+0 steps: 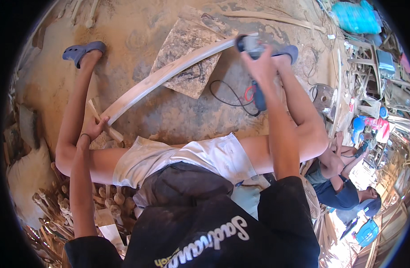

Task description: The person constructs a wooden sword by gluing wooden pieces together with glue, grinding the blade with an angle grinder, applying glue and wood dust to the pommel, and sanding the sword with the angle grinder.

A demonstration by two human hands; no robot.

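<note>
Curved plank, left hand with fingers closed on its near end, right hand curled over power tool at its far end

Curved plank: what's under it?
A stained flat board lies under the curved plank, showing on both sides, with floor around it. The strip directly beneath is hidden; whether they touch can't be told.

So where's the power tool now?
In the head view, the power tool is near the top, right of centre, in the right hand at the far end of the curved plank.
</note>
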